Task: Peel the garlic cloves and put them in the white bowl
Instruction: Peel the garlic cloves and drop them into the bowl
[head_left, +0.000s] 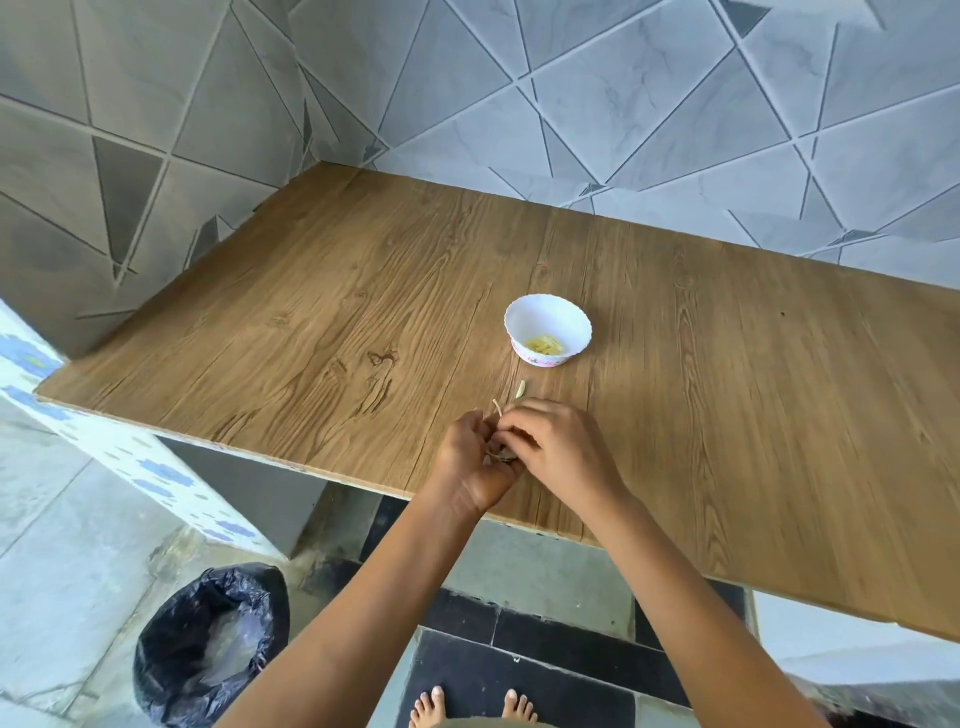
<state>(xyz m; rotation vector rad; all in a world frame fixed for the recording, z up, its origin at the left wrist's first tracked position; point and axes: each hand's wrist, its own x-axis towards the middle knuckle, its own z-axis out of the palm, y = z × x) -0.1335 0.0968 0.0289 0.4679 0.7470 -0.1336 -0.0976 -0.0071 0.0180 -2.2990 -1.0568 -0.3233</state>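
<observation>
Between your left hand (475, 457) and right hand (560, 449), over the table (311, 322): a garlic piece (500, 456). Beyond: a loose clove (520, 389), then the bowl (577, 323) holding cloves (544, 344).

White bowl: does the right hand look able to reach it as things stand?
Probably yes: the white bowl stands just beyond the right hand, with only bare tabletop and one small pale piece between them.

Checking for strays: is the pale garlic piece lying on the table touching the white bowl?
Apart. The head view shows bare table between the pale garlic piece and the white bowl.
</observation>
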